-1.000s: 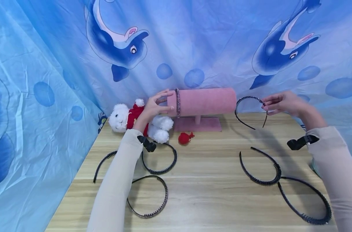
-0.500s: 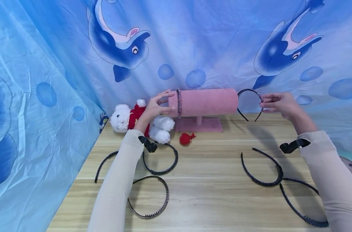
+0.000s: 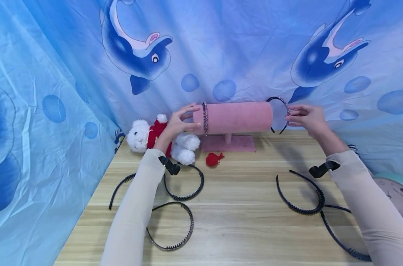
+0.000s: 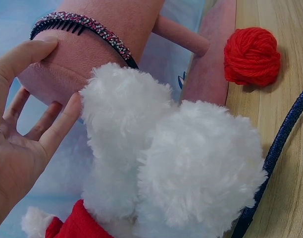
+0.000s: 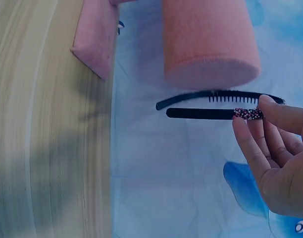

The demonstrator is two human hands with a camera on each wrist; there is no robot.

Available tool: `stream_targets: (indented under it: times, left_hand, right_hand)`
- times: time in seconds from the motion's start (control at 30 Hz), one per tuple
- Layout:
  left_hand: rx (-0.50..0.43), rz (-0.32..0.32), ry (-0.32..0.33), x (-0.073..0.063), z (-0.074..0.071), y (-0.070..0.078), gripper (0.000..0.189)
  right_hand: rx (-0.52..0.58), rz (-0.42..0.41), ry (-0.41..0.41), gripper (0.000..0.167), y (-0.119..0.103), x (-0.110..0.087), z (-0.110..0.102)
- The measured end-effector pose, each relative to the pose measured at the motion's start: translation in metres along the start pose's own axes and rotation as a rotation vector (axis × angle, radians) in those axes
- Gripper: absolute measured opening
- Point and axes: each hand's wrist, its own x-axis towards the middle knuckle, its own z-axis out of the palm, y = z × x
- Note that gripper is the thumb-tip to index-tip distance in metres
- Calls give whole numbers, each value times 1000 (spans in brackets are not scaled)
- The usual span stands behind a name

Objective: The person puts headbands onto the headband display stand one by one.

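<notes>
A pink velvet bracelet display stand (image 3: 238, 117) with a horizontal roll stands at the back of the table. My left hand (image 3: 179, 122) holds the roll's left end, thumb on one side and fingers on the other. A beaded toothed headband (image 4: 99, 29) sits around the roll close to that hand. Between thumb and fingers, my right hand (image 3: 308, 117) pinches another beaded black headband (image 5: 206, 114). In the right wrist view its two tips point away from the hand, and the band lies just off the roll's right end, with a narrow gap.
A white plush bear (image 3: 138, 136) in red lies left of the stand, near my left forearm. A red yarn ball (image 3: 213, 159) rests before the base. Several dark headbands (image 3: 169, 248) lie on the wooden table (image 3: 234, 221). A round clock (image 3: 395, 194) sits far right.
My right hand has moved left and slightly up, bringing its headband to the roll's right end. The left hand stays at the left end. More of the clock shows.
</notes>
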Motion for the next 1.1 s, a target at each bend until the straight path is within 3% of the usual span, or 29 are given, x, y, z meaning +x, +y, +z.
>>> stream_targets:
  times: [0.23, 0.73, 1.1]
  left_hand:
    - [-2, -2, -1, 0, 0, 0, 64]
    - [-16, 13, 1, -1, 1, -3, 61]
    - [-22, 7, -3, 0, 0, -2, 63]
  right_hand:
    - [-85, -33, -33, 50, -1, 4, 15]
    - [-86, -34, -68, 49, 8, 4, 34]
    - [-236, -164, -74, 55, 7, 2, 39]
